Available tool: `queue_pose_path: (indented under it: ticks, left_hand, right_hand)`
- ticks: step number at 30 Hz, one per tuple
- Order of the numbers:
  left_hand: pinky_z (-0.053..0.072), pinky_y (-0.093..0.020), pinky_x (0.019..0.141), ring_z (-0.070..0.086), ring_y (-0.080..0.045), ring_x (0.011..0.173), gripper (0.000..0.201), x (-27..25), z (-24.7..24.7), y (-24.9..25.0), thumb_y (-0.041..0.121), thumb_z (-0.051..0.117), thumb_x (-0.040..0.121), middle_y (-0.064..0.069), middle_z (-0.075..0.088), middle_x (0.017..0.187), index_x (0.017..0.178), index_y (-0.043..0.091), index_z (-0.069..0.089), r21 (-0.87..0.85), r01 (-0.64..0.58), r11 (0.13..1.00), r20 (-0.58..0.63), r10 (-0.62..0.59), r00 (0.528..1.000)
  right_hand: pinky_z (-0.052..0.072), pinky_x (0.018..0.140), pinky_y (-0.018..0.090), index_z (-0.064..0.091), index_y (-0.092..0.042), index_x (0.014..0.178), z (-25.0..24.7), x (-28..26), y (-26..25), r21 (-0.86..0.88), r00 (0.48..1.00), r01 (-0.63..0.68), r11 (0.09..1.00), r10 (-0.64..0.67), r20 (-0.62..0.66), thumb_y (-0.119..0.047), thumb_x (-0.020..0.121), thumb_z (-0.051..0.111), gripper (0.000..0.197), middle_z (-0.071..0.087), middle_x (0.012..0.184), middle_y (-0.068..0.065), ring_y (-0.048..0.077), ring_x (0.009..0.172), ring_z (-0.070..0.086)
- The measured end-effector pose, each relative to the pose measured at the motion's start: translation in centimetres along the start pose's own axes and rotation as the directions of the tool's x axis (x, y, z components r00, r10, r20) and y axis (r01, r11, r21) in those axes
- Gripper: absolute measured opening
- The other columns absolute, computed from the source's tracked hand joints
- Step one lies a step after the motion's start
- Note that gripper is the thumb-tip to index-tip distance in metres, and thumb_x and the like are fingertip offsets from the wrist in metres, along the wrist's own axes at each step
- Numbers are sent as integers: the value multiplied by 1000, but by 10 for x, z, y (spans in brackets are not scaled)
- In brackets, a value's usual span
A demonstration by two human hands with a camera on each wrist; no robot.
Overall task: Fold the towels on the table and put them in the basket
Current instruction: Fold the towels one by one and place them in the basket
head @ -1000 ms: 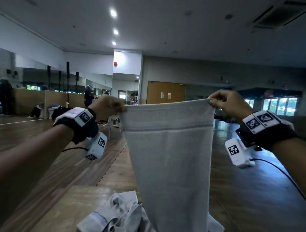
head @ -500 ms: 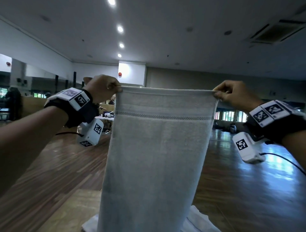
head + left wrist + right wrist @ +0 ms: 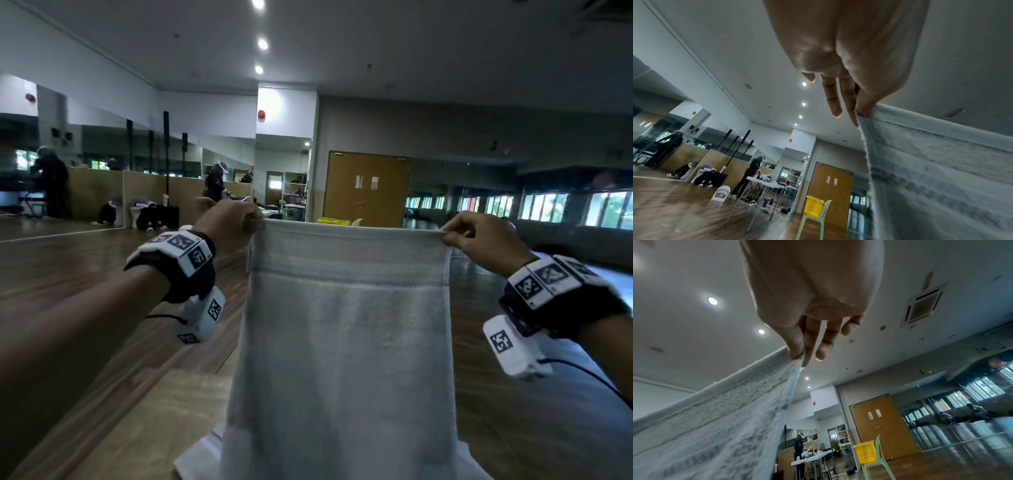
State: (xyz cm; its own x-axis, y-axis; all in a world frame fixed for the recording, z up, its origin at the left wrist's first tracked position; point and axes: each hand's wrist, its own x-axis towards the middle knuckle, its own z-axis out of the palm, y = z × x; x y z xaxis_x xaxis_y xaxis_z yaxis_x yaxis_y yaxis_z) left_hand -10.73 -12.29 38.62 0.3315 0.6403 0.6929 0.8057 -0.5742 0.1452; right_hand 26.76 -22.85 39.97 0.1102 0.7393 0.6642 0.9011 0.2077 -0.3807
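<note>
A white towel (image 3: pixel 346 342) with a grey woven stripe hangs flat in front of me, stretched by its top edge. My left hand (image 3: pixel 233 219) pinches the top left corner, and my right hand (image 3: pixel 479 236) pinches the top right corner. In the left wrist view, thumb and forefinger nip the towel (image 3: pixel 937 162) while the other fingers (image 3: pixel 831 95) point straight. The right wrist view shows the same pinch on the towel (image 3: pixel 719 423). A yellow basket (image 3: pixel 815 206) (image 3: pixel 866 452) stands on a pale green chair beyond the table. More white towels (image 3: pixel 202 452) lie on the table behind the hanging one.
The wooden table (image 3: pixel 157 421) runs along the bottom left. The pale green chair (image 3: pixel 879 462) holds the basket, in front of a wooden double door (image 3: pixel 366 192). A person (image 3: pixel 748 175) stands at a white table far off. Polished wood floor lies all round.
Both hands have come down from their raised position half a second ago, bringing the towel's top edge lower. The towel stays stretched between the same two pinched corners.
</note>
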Motion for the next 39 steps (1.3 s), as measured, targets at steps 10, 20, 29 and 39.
queue_pose_path:
  ticks: [10,20,29,39]
  left_hand:
    - [35,-30,69,61,-37,88,20,3,50,-8,1,53,85,-23,68,95,99,0,67,-55,31,998,-190,-40,981]
    - [32,-36,83,62,-22,92,14,-148,176,-57,21,56,86,1,70,93,91,23,69,4,24,1000,292,-24,956]
    - [19,-39,88,56,-10,94,16,-281,259,-51,32,53,88,13,66,93,87,30,69,190,-7,982,660,-122,741]
    - [16,-33,84,62,-13,97,22,-312,330,-56,19,65,75,14,68,99,88,35,72,57,-2,998,608,-34,793]
  right_hand:
    - [48,78,37,65,-16,89,50,14,30,79,995,-11,997,19,-94,-12,86,64,6,62,83,2,19,79,56]
    - [52,70,35,60,-35,66,163,-128,107,-5,929,-165,986,157,334,-13,75,66,24,67,71,-9,14,70,63]
    - [38,93,37,70,-31,86,249,-272,129,-273,627,69,960,171,760,-21,84,59,16,69,96,-13,11,98,60]
    - [43,66,37,72,-28,64,311,-303,165,-426,790,361,830,-30,612,-17,65,77,12,70,71,-10,22,69,64]
